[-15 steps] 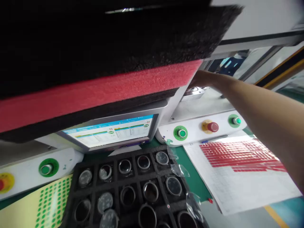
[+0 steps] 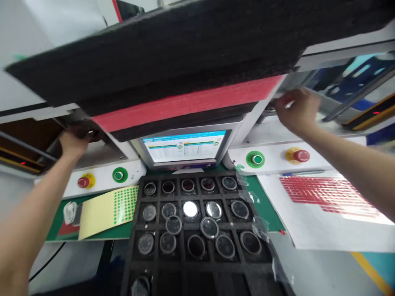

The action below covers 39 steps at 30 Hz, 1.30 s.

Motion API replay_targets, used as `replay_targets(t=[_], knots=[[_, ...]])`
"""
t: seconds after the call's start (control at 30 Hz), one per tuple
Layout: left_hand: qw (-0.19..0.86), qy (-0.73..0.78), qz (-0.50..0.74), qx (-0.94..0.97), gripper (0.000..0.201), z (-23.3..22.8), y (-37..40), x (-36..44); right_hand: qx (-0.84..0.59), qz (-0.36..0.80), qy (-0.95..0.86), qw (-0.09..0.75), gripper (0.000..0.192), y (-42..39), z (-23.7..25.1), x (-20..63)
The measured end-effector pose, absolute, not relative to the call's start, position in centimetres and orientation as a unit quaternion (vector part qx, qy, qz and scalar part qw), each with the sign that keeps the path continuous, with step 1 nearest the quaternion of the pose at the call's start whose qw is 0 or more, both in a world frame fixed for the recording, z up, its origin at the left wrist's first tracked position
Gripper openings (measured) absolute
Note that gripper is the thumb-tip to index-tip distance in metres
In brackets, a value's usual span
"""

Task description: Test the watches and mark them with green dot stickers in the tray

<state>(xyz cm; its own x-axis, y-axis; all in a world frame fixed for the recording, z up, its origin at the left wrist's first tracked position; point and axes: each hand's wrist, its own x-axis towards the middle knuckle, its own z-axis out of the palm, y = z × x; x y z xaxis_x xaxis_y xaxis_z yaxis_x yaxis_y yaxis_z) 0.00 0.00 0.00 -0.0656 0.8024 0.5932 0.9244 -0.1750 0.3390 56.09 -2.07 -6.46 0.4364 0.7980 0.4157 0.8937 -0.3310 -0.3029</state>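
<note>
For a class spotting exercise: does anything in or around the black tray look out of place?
Yes. Two round discs, a left one and a right one, lie across the black tray's dividers, while others sit inside compartments. Crinkled clear film along its right edge looks loose.

- green tabletop (image 2: 119, 233), front edge visible at left
- grey floor (image 2: 324, 271) past front edge
- yellow floor stripe (image 2: 370, 271), blue floor patch (image 2: 384, 267) beyond right front corner
</note>
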Motion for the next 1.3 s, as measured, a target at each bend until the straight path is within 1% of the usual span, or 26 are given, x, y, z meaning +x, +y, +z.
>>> replay_targets(t=[0.03, 0.13, 0.23, 0.27, 0.3, 0.37, 0.43, 0.47, 0.5, 0.63, 0.73, 0.83, 0.93, 1.0, 1.07, 1.1, 1.13, 1.2, 1.23, 1.3], knots=[[0.086, -0.640, -0.363, -0.672, 0.028, -0.8, -1.4, -0.6, -0.806, -0.094, -0.535, 0.235, 0.033, -4.0, -7.2, 54.1], [0.043, -0.598, -0.341, -0.724, 0.021, -3.9, -7.1, 0.4, -0.748, -0.012, -0.646, 0.153, 0.032, -8.8, -10.0, 46.7], [-0.066, -0.493, -0.222, -0.839, 0.013, -6.4, -13.5, 4.9, -0.677, 0.063, -0.729, 0.077, 0.031, -10.5, -12.7, 38.8], [-0.094, -0.461, -0.184, -0.863, 0.013, -6.9, -15.3, 6.6, -0.666, 0.078, -0.740, 0.058, 0.030, -10.4, -13.3, 36.6], [-0.116, -0.437, -0.150, -0.879, 0.017, -7.3, -17.0, 8.0, -0.661, 0.088, -0.744, 0.043, 0.031, -10.2, -13.7, 34.9], [-0.145, -0.408, -0.096, -0.897, 0.031, -7.9, -19.4, 10.2, -0.665, 0.097, -0.740, 0.024, 0.032, -9.7, -14.1, 32.7], [-0.156, -0.405, -0.057, -0.899, 0.046, -8.4, -21.0, 11.2, -0.676, 0.098, -0.730, 0.014, 0.034, -9.4, -14.1, 31.8], [-0.158, -0.411, -0.042, -0.897, 0.050, -8.7, -21.6, 11.4, -0.681, 0.100, -0.725, 0.012, 0.035, -9.3, -14.0, 31.8], [-0.157, -0.420, -0.030, -0.893, 0.051, -9.0, -22.0, 11.5, -0.685, 0.101, -0.721, 0.012, 0.035, -9.3, -14.0, 31.8], [-0.161, -0.466, -0.008, -0.870, 0.037, -10.4, -22.7, 11.9, -0.698, 0.113, -0.706, 0.026, 0.036, -9.7, -13.6, 31.6], [-0.185, -0.503, -0.038, -0.844, 0.027, -11.1, -22.4, 12.4, -0.705, 0.122, -0.697, 0.053, 0.037, -10.3, -12.6, 31.1], [-0.224, -0.539, -0.124, -0.802, 0.021, -10.8, -22.4, 12.5, -0.699, 0.128, -0.697, 0.095, 0.033, -12.2, -10.8, 31.0], [-0.285, -0.559, -0.241, -0.740, 0.027, -9.7, -24.3, 12.0, -0.675, 0.133, -0.708, 0.157, 0.026, -16.7, -8.7, 31.4], [-0.331, -0.555, -0.304, -0.700, 0.037, -8.8, -26.8, 11.7, -0.646, 0.148, -0.719, 0.208, 0.033, -21.1, -7.7, 31.8], [-0.385, -0.536, -0.367, -0.655, 0.043, -8.1, -30.0, 11.7, -0.613, 0.171, -0.727, 0.256, 0.029, -26.0, -7.3, 31.9], [-0.419, -0.521, -0.406, -0.623, 0.042, -7.9, -31.5, 11.8, -0.590, 0.185, -0.729, 0.295, 0.025, -28.3, -7.3, 31.9], [-0.451, -0.504, -0.446, -0.586, 0.040, -7.7, -33.0, 12.1, -0.535, 0.207, -0.719, 0.391, 0.021, -30.4, -7.3, 31.8], [-0.484, -0.478, -0.504, -0.532, 0.032, -7.7, -35.5, 12.6, -0.461, 0.251, -0.697, 0.488, 0.014, -33.6, -7.7, 31.4], [-0.482, -0.474, -0.515, -0.527, 0.028, -7.7, -36.5, 12.9, -0.434, 0.267, -0.687, 0.518, 0.013, -34.8, -7.9, 31.1], [-0.453, -0.478, -0.506, -0.557, 0.023, -7.7, -37.9, 13.2, -0.410, 0.290, -0.680, 0.535, 0.016, -36.4, -8.2, 30.6]])
